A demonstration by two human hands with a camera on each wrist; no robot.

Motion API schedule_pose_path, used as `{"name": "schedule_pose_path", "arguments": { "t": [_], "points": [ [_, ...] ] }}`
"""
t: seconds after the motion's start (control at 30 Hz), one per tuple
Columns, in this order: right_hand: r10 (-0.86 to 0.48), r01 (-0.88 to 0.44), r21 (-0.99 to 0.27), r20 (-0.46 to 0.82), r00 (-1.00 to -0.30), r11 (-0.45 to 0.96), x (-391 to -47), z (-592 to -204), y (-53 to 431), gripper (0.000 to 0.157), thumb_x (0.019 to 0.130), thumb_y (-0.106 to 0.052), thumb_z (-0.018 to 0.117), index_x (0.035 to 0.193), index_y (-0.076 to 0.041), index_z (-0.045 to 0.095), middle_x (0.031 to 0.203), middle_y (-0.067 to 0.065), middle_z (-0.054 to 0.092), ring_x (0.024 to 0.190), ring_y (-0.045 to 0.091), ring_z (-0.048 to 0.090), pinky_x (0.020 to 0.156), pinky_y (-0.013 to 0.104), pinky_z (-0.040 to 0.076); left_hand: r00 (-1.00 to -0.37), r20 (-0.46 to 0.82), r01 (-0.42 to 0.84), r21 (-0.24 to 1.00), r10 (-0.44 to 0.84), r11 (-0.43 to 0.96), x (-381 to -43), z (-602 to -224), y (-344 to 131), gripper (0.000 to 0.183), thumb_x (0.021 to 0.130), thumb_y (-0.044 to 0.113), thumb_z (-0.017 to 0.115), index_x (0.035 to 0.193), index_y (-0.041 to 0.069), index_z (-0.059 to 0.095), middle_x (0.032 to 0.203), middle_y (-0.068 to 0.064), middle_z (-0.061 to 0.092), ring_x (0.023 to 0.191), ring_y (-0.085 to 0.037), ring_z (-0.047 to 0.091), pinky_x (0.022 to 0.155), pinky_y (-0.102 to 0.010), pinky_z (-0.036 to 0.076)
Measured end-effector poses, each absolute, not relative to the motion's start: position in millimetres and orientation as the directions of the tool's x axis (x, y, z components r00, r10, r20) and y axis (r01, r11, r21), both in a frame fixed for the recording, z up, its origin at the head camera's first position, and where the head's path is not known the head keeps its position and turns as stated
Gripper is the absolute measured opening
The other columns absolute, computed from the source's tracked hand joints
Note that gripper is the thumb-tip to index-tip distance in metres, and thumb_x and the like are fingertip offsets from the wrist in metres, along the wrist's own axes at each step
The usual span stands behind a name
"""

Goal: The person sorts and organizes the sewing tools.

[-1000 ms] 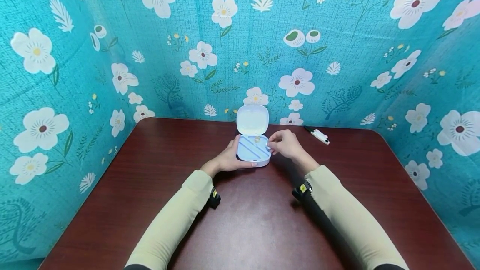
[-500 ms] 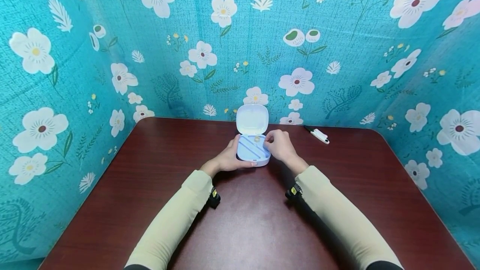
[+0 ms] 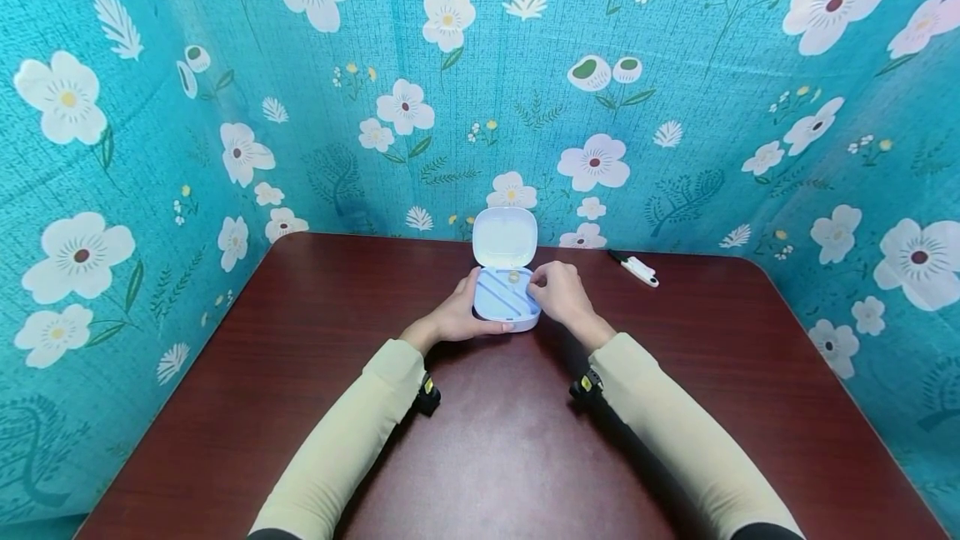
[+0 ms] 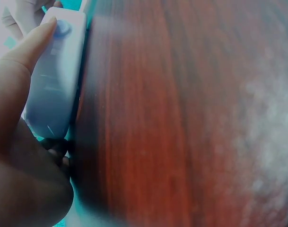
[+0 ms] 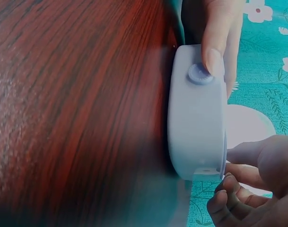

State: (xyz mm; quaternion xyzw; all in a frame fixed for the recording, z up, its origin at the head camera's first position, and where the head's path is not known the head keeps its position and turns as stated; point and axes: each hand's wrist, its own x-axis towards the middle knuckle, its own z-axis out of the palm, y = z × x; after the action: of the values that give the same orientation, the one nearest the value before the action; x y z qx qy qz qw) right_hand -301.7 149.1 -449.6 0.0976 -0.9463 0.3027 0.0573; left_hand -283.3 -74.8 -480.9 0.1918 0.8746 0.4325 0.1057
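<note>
A small pale lilac case (image 3: 507,323) stands on the table with its hinged lid (image 3: 506,238) raised. Diagonal bars cross its light-blue inner tray (image 3: 497,300), and a small round gold-coloured item sits near the back. My left hand (image 3: 453,317) grips the case from the left, its thumb along the front wall by the round button (image 5: 200,73). Over the tray's right part, my right hand (image 3: 558,290) has thumb and forefinger brought together; the right wrist view shows them reaching past the rim. The rim hides their tips, so whether they pinch something cannot be told.
A white-handled tool with a black end (image 3: 633,267) lies at the back right of the dark red wooden table (image 3: 510,440). Blue flowered cloth (image 3: 420,107) hangs behind the table and at both sides.
My right hand has moved slightly left, from the case's right edge in over the tray, and has stayed there since half a second ago. The left hand keeps its grip.
</note>
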Motion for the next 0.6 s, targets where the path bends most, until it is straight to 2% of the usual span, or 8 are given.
{"name": "schedule_pose_path", "arguments": {
  "t": [0.23, 0.6],
  "points": [
    [-0.177, -0.230, -0.584, 0.148, -0.973, 0.778, -299, -446, 157, 0.017, 0.095, -0.016, 0.072, 0.102, -0.002, 0.077, 0.098, 0.013, 0.073, 0.087, 0.025, 0.064, 0.076, 0.039, 0.056, -0.904, -0.024, 0.237, 0.801, 0.426, 0.549, -283, -480, -75, 0.120, 0.077, 0.051, 0.087, 0.163, 0.017, 0.010, 0.155, -0.013, 0.032, 0.137, -0.026, 0.038, 0.113, -0.047, 0.036],
    [-0.247, -0.316, -0.562, 0.198, -0.949, 0.764, -292, -444, 184, 0.018, 0.095, -0.016, 0.073, 0.107, -0.002, 0.074, 0.106, 0.015, 0.069, 0.095, 0.029, 0.064, 0.086, 0.046, 0.055, -0.907, -0.016, 0.241, 0.800, 0.420, 0.549, -281, -479, -75, 0.122, 0.076, 0.050, 0.089, 0.163, 0.015, 0.011, 0.155, -0.014, 0.032, 0.138, -0.027, 0.038, 0.114, -0.047, 0.035]
  ]
}}
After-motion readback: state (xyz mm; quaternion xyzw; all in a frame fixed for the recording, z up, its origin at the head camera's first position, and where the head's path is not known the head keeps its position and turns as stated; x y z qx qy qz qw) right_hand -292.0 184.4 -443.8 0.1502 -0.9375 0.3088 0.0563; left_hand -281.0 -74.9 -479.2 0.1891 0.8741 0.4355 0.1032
